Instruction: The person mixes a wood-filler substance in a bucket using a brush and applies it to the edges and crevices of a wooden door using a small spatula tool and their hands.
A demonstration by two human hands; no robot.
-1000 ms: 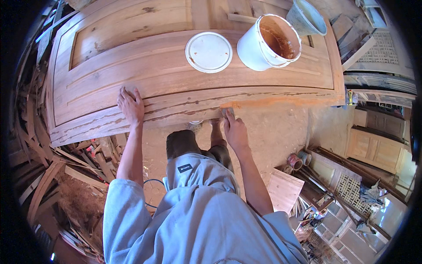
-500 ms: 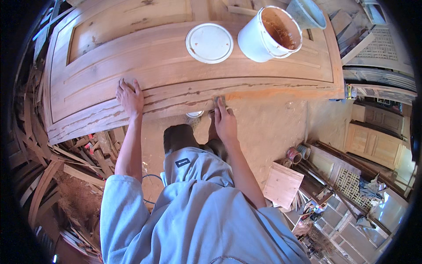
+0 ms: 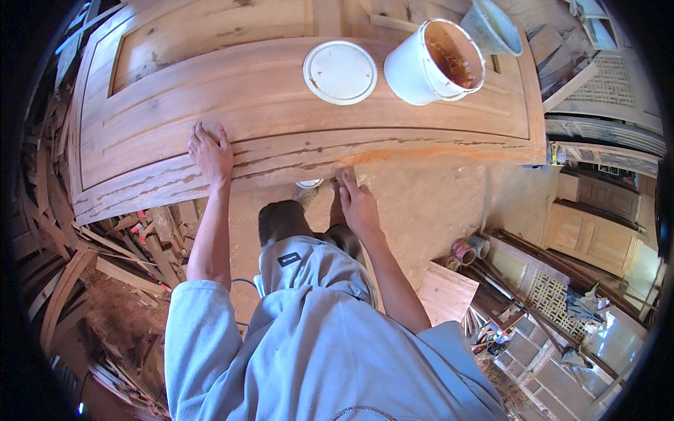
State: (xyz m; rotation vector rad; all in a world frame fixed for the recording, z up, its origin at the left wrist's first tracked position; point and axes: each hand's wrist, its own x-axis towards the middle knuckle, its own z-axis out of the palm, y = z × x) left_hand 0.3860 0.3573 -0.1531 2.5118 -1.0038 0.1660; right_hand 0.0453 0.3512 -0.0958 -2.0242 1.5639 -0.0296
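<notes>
The left hand (image 3: 211,156) rests on the wooden panel door (image 3: 281,105) near its front edge, thumb apart from the fingers; the right hand (image 3: 360,205) has thumb and fingers clamped on a small flat scraper (image 3: 344,173) at that edge, beside a streak of orange filler (image 3: 400,151); the door lies flat before the person, bearing a white bucket (image 3: 413,74) with orange-brown paste (image 3: 449,52) inside and, left of it, a round white lid (image 3: 340,72)

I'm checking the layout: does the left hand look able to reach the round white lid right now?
Probably yes: the left hand rests on the same wooden door as the lid, with only bare wood showing between them.
</notes>
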